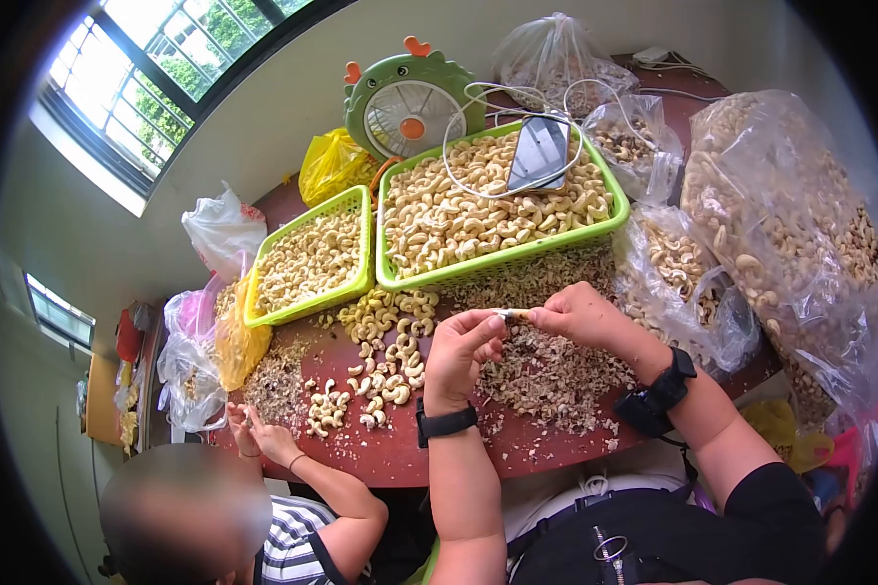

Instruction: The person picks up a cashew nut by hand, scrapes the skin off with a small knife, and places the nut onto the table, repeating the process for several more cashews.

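Note:
My left hand (pixel 461 353) is closed, thumb and fingers pinching a small pale piece that looks like a cashew (pixel 502 312). Its details are mostly hidden by the fingertips. Closed too, my right hand (pixel 583 316) grips a slim tan-handled tool (pixel 520 314) whose tip meets the left fingertips. Both hands are above a heap of brown skin flakes (pixel 556 375) on the red table (pixel 400 463). Left of my left hand lie loose cashews (pixel 390 375), in a spread and a small pile.
Beyond my hands stand a large green basket (pixel 502 255) and a smaller one (pixel 307 310), both full of cashews. A phone (pixel 539 153) with a white cable rests on the large one. Behind is a green fan (pixel 410 105). Bagged nuts (pixel 780 224) crowd the right. Another person's hands (pixel 263 434) are at left.

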Tool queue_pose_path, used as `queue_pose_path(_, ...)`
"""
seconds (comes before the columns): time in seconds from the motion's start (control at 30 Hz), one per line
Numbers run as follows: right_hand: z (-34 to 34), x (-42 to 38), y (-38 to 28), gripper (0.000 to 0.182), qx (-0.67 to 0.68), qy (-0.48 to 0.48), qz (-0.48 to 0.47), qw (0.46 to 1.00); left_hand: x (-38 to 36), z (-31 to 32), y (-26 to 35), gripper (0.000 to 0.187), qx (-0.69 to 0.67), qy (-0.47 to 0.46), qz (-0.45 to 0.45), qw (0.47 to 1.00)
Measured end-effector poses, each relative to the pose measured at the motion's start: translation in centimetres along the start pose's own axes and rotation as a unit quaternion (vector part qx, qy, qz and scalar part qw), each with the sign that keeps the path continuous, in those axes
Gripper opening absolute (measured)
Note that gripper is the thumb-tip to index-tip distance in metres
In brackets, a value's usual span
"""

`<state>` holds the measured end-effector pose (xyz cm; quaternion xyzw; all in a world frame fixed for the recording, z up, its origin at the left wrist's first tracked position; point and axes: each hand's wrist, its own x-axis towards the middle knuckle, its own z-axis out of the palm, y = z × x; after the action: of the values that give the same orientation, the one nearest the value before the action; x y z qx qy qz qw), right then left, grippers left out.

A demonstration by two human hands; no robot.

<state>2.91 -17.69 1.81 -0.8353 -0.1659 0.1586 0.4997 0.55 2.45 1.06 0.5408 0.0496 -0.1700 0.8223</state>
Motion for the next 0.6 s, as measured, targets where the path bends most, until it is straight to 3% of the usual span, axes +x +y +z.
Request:
queue_pose_path(0.2, 0.3, 0.1, 0.0, 0.047, 0.007, -0.029, -0.003, 1.000, 0.1, 0.2, -0.5, 0.031, -0.009, -0.019, 0.095, 0.995)
queue_pose_path(0.33, 0.1, 0.0, -0.4, 0.047, -0.014, -0.035, 0.004, 0.999, 0.0, 0.8, -0.3, 0.032, -0.022, -0.010, 0.111, 0.994)
queue_pose_path(0.53, 0.2, 0.0, 0.0, 0.039, -0.039, -0.010, 0.014, 0.999, 0.1, -0.1, -0.1, 0.030, -0.004, 0.002, 0.022, 1.000)
queue_pose_path(0.6, 0.4, 0.2, 0.3, 0.046, 0.009, 0.023, 0.013, 1.000, 0.3, -0.7, -0.1, 0.030, -0.023, -0.045, -0.017, 0.999)
